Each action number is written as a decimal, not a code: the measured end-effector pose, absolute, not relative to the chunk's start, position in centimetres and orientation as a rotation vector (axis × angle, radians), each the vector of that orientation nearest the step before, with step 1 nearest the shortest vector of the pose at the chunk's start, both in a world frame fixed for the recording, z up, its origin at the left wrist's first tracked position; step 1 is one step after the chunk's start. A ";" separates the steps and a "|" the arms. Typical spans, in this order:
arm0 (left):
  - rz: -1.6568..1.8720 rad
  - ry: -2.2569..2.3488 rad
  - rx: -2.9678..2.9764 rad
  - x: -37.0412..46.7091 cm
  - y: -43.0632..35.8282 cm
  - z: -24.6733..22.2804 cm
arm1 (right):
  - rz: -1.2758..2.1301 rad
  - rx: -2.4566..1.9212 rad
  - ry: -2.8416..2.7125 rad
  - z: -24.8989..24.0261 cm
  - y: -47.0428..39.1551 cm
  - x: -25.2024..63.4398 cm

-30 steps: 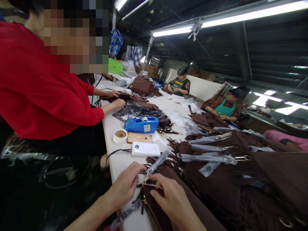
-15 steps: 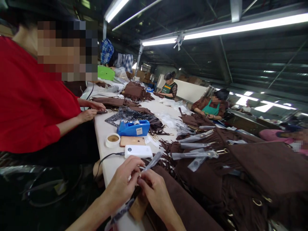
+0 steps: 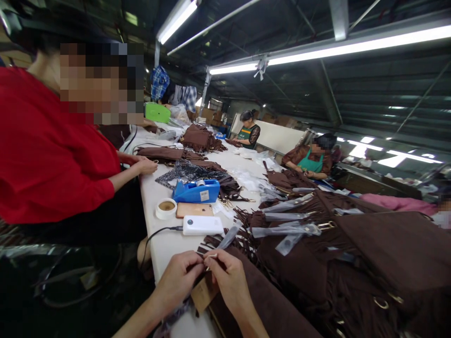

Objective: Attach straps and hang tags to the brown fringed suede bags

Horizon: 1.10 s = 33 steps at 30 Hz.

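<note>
Both of my hands meet at the lower centre, fingertips pinched close together. My left hand (image 3: 181, 277) is closed on something too small to make out. Between the fingertips of my right hand (image 3: 229, 277) is a thin pale cord or strip, whose far end is hidden. A brown cardboard tag (image 3: 204, 293) hangs just below my hands. Beneath and to the right lies a dark brown fringed bag (image 3: 260, 291). A strip of clear plastic wrap (image 3: 229, 237) sticks up behind my fingers.
On the white table (image 3: 160, 253) are a white power bank (image 3: 202, 225), a phone (image 3: 194, 210), a tape roll (image 3: 166, 208) and a blue tape dispenser (image 3: 196, 191). Brown bags (image 3: 387, 249) pile up at right. A person in red (image 3: 56, 155) stands left; others work farther back.
My hands have shifted slightly down, and the pale cord now shows at my right fingertips. The cardboard tag is more visible. The person in red no longer shows the dark item in the hands.
</note>
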<state>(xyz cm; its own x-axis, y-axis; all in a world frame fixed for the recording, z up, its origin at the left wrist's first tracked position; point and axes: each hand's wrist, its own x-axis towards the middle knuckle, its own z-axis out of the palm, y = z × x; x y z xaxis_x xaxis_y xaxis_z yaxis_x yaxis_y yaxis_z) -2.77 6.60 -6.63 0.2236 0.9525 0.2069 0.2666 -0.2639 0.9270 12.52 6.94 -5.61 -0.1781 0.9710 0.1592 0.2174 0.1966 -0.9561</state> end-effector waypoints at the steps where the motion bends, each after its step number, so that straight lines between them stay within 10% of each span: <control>1: 1.081 1.130 1.699 -2.7 6.5 -6.6 | 1.056 -1.169 -1.582 -5.5 6.9 12.5; 19: 1.024 0.662 0.783 -3.5 7.3 -6.7 | 0.970 -1.116 -2.020 -4.7 4.6 14.1; 33: 1.099 0.738 0.987 -3.6 6.9 -7.9 | 0.296 -1.444 -2.316 -5.7 5.4 14.1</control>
<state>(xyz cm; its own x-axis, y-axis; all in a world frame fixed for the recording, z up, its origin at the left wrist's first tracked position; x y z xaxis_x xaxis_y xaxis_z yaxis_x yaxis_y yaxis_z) -3.61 6.85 -7.89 0.3061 0.9519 -0.0155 -0.3746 0.1354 0.9173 14.06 5.36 -5.69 -0.3907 0.8947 0.2165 0.8116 0.4458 -0.3776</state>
